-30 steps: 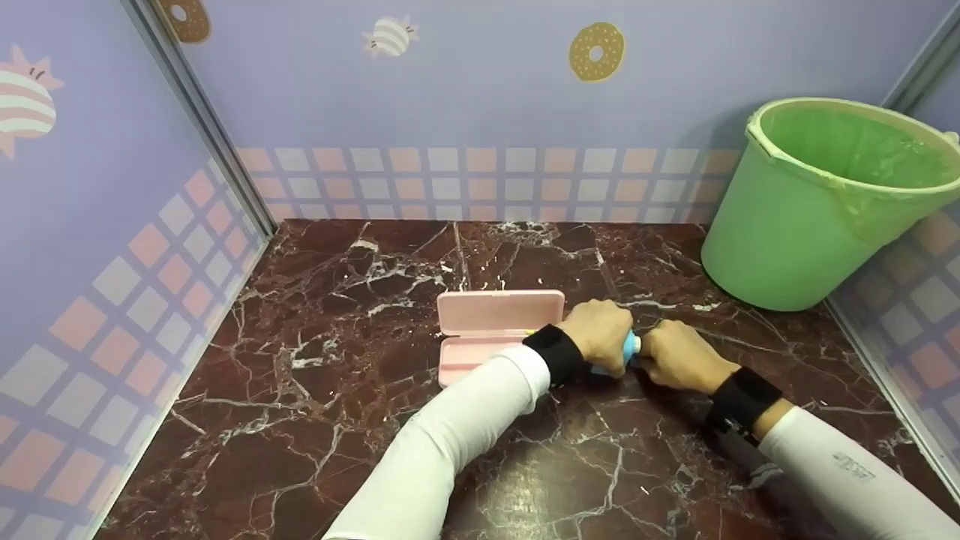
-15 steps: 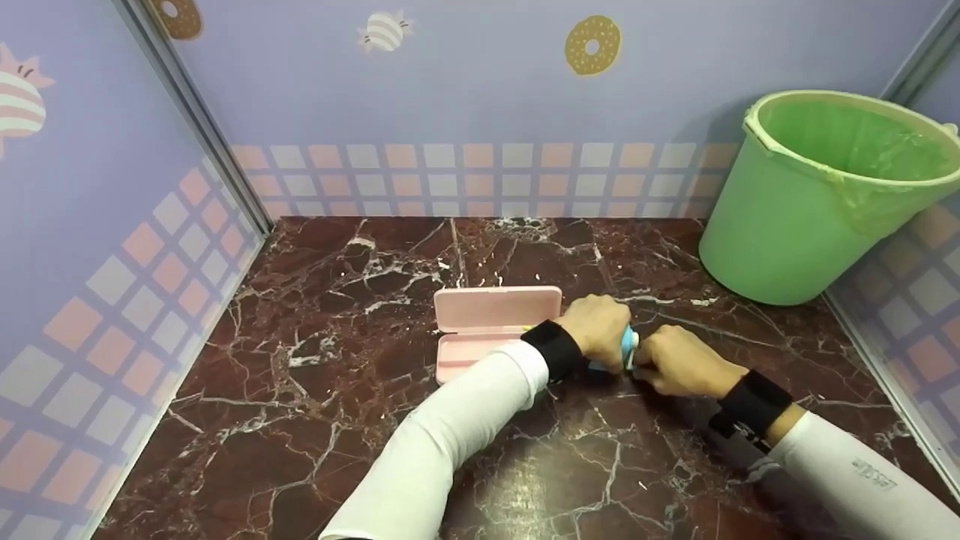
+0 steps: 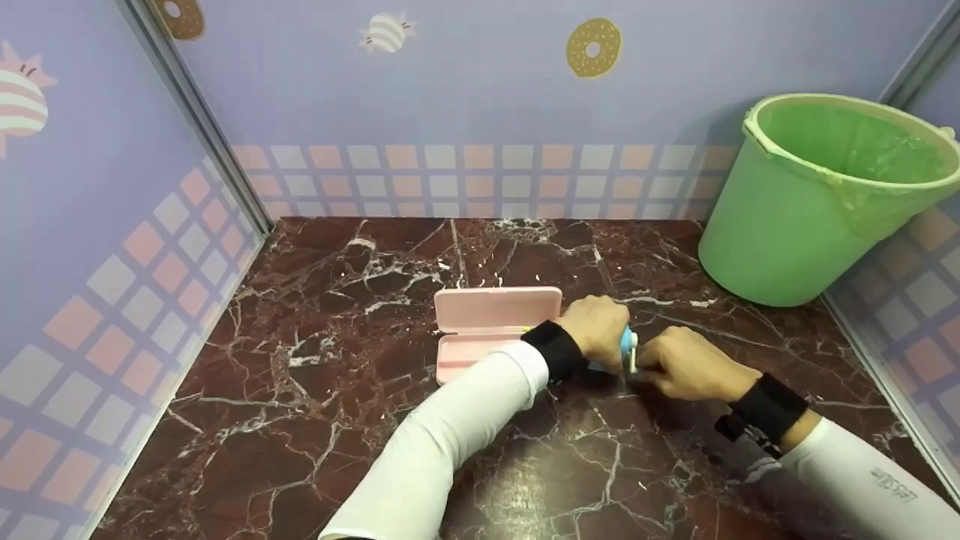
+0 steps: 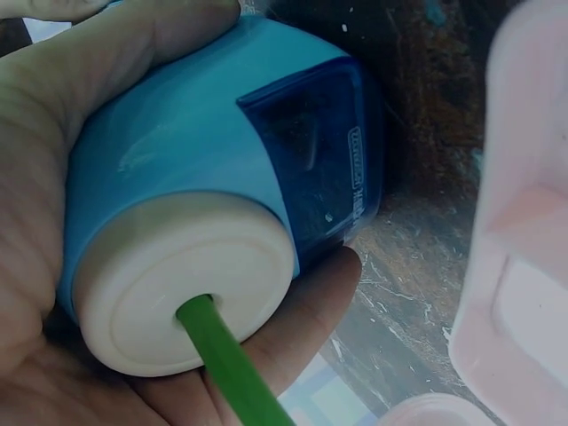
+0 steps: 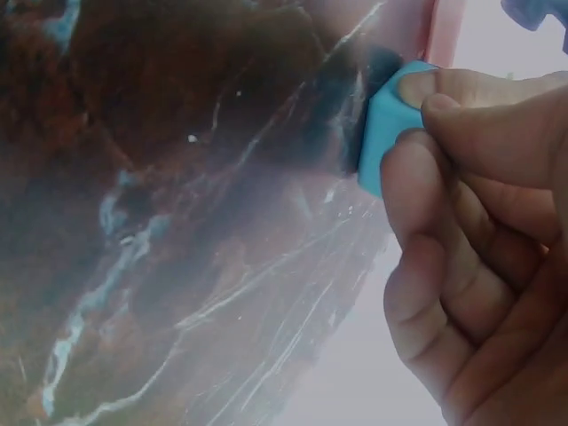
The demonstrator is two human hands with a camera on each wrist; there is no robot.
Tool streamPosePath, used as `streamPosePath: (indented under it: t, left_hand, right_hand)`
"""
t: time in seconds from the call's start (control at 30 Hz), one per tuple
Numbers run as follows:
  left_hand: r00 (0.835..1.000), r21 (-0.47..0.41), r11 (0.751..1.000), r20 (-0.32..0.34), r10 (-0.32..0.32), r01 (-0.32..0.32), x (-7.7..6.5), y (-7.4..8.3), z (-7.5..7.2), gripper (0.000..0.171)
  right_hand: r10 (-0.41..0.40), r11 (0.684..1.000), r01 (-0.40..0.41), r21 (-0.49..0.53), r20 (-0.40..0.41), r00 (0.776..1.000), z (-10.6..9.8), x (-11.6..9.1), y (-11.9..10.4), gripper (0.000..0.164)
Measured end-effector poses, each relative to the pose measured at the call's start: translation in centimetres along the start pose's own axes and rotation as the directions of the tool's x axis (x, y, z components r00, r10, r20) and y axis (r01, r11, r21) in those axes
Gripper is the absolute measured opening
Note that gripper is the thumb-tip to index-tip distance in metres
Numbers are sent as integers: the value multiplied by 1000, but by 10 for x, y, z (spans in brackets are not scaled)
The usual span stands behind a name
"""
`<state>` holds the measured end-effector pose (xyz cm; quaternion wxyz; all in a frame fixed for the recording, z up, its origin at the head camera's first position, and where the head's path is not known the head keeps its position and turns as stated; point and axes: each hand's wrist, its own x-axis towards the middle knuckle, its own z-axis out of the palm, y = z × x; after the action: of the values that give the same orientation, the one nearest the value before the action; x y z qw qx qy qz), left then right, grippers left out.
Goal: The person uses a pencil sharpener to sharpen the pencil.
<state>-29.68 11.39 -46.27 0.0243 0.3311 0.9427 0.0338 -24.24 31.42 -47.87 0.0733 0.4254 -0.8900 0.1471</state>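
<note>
My left hand (image 3: 598,330) grips a blue crank pencil sharpener (image 4: 169,133) low over the tabletop, fingers and thumb around its body. A green pencil (image 4: 231,364) is stuck into the hole of its pale round face. The sharpener has a dark-blue see-through shavings bin (image 4: 319,160). On its other side is a white crank (image 3: 634,352). My right hand (image 3: 690,365) has thumb and forefinger pinched together at the crank's end; the fingers hide the knob. Left of the hands lies an open pink pencil case (image 3: 499,309), partly behind my left forearm.
A green bucket (image 3: 780,217) stands at the back right. The dark red marble-patterned tabletop (image 3: 315,435) has small white scraps behind the case. Patterned wall panels (image 3: 480,82) close off the back and both sides.
My right hand has shifted slightly at the crank, and its forearm has swung to the right. The crank arm now shows pointing downward. My left hand keeps its hold on the sharpener.
</note>
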Motion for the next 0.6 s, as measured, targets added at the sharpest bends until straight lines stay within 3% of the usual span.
streamPosePath:
  t: [0.2, 0.6]
  left_hand:
    - [1000, -6, 1000, 1, -4, 4, 1, -1, 0, 35]
    - [999, -35, 999, 31, -11, 12, 3, 0, -5, 37]
  right_hand:
    - [-20, 998, 19, -66, -20, 1000, -10, -1, -6, 37]
    - [28, 990, -31, -140, -25, 999, -30, 2, -16, 36]
